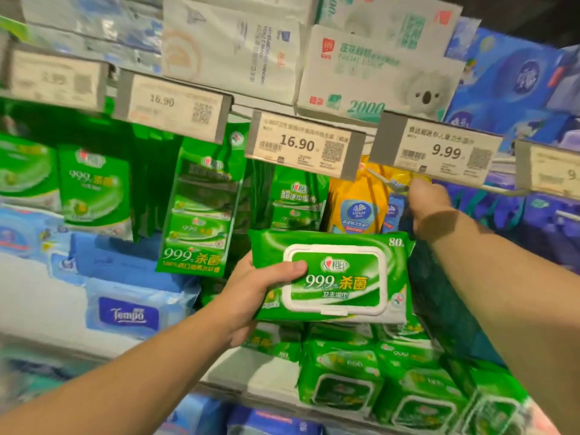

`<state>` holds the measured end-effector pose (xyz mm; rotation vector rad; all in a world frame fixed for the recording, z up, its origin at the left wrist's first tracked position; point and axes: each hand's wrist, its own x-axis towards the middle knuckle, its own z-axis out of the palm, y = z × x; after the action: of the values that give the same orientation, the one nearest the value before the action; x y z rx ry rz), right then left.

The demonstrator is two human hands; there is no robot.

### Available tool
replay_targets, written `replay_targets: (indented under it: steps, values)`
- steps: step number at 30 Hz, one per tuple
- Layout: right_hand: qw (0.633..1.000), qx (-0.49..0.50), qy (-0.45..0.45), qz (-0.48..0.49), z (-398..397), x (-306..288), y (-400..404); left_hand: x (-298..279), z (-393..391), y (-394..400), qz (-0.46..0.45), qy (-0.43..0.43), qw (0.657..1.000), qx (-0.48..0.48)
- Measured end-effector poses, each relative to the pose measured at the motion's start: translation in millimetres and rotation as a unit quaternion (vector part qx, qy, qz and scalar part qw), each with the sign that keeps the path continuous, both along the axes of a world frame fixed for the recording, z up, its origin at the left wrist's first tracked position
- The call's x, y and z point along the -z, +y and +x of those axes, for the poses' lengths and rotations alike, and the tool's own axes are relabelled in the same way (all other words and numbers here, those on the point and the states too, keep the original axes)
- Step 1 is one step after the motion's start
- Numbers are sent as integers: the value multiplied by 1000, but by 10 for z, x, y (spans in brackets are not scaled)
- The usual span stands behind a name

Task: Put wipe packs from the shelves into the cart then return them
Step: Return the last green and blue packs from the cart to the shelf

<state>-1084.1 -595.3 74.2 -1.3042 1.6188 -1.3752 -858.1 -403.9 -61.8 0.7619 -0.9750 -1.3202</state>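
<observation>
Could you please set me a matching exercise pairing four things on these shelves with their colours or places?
Things:
1. wipe pack in the left hand
2. Tempo pack
3. Vinda pack
4. 9.99 price tag

Descriptions:
A. yellow
B. blue, lower left
C. green with a white lid
D. right above the right hand

Pairs: 1-C, 2-B, 3-A, 4-D

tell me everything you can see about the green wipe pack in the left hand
The green wipe pack is a soft, glossy plastic pouch with a white rigid flip lid on its face, shut as far as shows. White and yellow print reads 999, with 80 in the top right corner. It is held flat-on to the camera, long side level, in front of the shelf above a stack of similar packs. The left hand grips its left end, thumb across the front.
</observation>
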Motion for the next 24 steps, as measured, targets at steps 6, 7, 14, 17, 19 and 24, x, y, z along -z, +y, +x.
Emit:
replay_targets:
  steps: [6, 7, 14, 17, 19, 24]
  values:
    - [980, -113, -160, -17, -71, 395, 765, 61, -157, 286, 51, 48, 997, -9]
    - [977, -135, -165, -13, -108, 493, 961, 63, -183, 346, 53, 50, 997, -9]
    - [958, -273, -84, 31, -203, 1141, 2129, 182, -366, 721, 52, 21, 998, -21]
    - [968, -242, -72, -7, -241, 1300, 2330, 241, -415, 963, 55, -3, 998, -32]
    - [971, -229, -69, -23, -214, 1343, 2474, 302, -420, 1114, 50, -8, 998, -35]
    - [969, -246, -36, -11, -127, 1503, 2687, 426, -312, 1486, 46, 8, 997, -55]
